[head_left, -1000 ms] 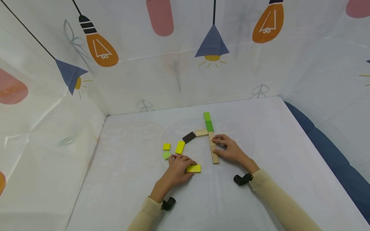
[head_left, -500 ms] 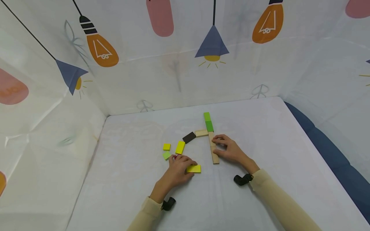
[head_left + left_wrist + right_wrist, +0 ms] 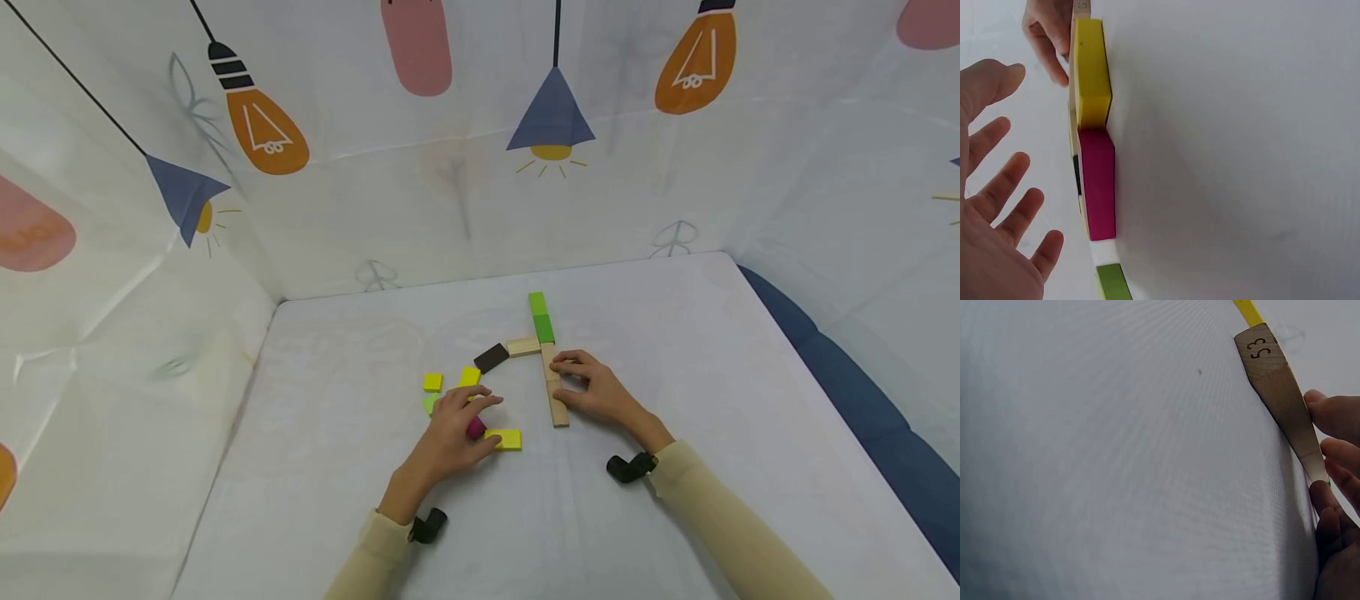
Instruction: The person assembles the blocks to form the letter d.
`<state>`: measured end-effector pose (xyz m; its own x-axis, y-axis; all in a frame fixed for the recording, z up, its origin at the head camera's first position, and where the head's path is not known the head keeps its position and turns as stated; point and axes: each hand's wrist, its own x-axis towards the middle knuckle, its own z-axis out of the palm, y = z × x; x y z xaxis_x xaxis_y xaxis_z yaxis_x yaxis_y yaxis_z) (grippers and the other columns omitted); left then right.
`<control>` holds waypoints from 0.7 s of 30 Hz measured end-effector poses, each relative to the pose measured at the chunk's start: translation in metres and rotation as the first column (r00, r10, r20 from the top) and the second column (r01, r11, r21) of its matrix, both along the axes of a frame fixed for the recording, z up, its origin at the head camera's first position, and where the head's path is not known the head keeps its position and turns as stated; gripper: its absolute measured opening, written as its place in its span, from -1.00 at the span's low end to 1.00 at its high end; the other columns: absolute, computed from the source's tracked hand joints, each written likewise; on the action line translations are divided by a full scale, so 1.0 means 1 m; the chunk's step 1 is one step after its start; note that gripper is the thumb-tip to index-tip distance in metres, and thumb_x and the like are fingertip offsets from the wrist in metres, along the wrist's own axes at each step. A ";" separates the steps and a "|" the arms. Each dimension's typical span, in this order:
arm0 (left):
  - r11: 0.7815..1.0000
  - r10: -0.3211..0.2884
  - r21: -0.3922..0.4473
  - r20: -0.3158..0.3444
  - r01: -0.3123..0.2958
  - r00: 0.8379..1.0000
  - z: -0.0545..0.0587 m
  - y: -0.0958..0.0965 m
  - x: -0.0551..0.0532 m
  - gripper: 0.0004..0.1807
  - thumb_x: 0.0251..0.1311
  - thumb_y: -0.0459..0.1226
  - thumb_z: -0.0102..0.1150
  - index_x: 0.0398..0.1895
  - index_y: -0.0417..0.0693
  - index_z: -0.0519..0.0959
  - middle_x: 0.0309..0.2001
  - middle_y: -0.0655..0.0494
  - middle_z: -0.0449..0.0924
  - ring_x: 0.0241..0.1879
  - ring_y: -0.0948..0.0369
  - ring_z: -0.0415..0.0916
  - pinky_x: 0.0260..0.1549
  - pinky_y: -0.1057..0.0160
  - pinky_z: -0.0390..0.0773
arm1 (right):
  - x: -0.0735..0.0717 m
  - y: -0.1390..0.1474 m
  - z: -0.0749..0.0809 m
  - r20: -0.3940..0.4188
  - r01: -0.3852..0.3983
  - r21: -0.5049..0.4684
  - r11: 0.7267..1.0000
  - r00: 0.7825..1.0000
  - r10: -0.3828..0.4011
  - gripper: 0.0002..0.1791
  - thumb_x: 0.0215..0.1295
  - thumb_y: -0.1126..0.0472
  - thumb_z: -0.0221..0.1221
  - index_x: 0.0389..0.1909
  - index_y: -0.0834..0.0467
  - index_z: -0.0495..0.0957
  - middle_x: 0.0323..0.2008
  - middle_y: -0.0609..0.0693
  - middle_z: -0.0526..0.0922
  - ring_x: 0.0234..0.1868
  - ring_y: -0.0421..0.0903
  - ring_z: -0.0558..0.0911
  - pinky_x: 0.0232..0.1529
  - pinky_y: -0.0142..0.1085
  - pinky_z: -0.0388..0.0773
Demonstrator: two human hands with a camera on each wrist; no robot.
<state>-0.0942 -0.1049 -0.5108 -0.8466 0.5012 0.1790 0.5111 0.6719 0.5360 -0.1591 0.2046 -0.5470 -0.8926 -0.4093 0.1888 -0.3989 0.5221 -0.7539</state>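
Note:
My left hand (image 3: 448, 433) is over a magenta block (image 3: 476, 428) and a yellow block (image 3: 510, 439), its fingers loosely spread. In the left wrist view nothing lies between those fingers, and the magenta block (image 3: 1099, 187) stands end to end with the yellow block (image 3: 1092, 72). My right hand (image 3: 600, 393) touches the right side of two plain wooden blocks (image 3: 559, 410) laid in line, thumb and fingertips at their edge. The right wrist view shows the number 53 on the end of the nearer wooden block (image 3: 1263, 350).
Two green blocks (image 3: 541, 318) continue the wooden line at its far end. A short wooden block (image 3: 523, 347), a dark brown block (image 3: 491, 358) and another yellow block (image 3: 469, 376) curve off leftward. A small yellow block (image 3: 432, 382) and a light green block (image 3: 430, 404) lie further left.
My left hand has come off the yellow and magenta blocks, shifting slightly left with its fingers opening, so more of the magenta block shows. My right hand has stayed where it was.

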 end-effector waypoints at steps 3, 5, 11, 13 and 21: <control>0.998 0.042 0.050 -0.041 -0.040 0.998 0.000 -0.008 -0.004 -0.39 0.15 -0.17 0.48 0.30 0.02 0.56 0.32 -0.04 0.46 0.37 -0.05 0.33 0.33 -0.26 0.34 | 0.000 0.000 0.001 0.000 -0.003 -0.006 1.000 1.000 0.003 -0.48 0.27 0.16 0.42 0.22 0.25 0.63 0.27 0.19 0.53 0.36 0.25 0.48 0.33 0.20 0.44; 0.994 0.079 0.082 -0.075 -0.072 0.994 0.000 -0.014 -0.006 -0.38 0.13 -0.20 0.49 0.29 -0.03 0.56 0.31 -0.09 0.47 0.35 -0.07 0.35 0.30 -0.26 0.38 | 0.000 0.000 0.000 -0.003 -0.004 -0.007 1.000 1.000 0.004 -0.48 0.26 0.17 0.42 0.22 0.26 0.63 0.27 0.19 0.53 0.36 0.25 0.48 0.33 0.20 0.44; 0.970 0.200 0.166 -0.115 -0.180 0.973 -0.003 -0.033 -0.017 -0.41 0.13 -0.27 0.49 0.27 -0.07 0.57 0.28 -0.10 0.47 0.30 -0.09 0.38 0.27 -0.21 0.45 | 0.000 0.000 0.000 0.002 -0.002 -0.009 1.000 1.000 0.002 -0.48 0.26 0.17 0.43 0.22 0.25 0.63 0.27 0.19 0.54 0.35 0.24 0.49 0.32 0.19 0.45; 0.959 0.248 0.165 -0.101 -0.229 0.964 -0.004 -0.039 -0.021 -0.41 0.14 -0.27 0.49 0.28 -0.04 0.57 0.27 -0.07 0.47 0.29 -0.07 0.38 0.29 -0.16 0.47 | 0.001 0.001 0.000 0.008 -0.003 -0.012 1.000 1.000 0.003 -0.48 0.26 0.17 0.43 0.22 0.25 0.63 0.27 0.19 0.54 0.35 0.24 0.49 0.32 0.19 0.45; 0.914 0.375 0.192 -0.065 -0.357 0.925 -0.007 -0.051 -0.033 -0.44 0.15 -0.26 0.49 0.24 -0.11 0.59 0.20 -0.15 0.52 0.19 -0.10 0.50 0.23 -0.13 0.55 | 0.001 0.001 0.000 -0.004 -0.005 -0.014 1.000 1.000 0.004 -0.48 0.26 0.17 0.43 0.21 0.24 0.63 0.26 0.19 0.54 0.34 0.24 0.49 0.31 0.20 0.45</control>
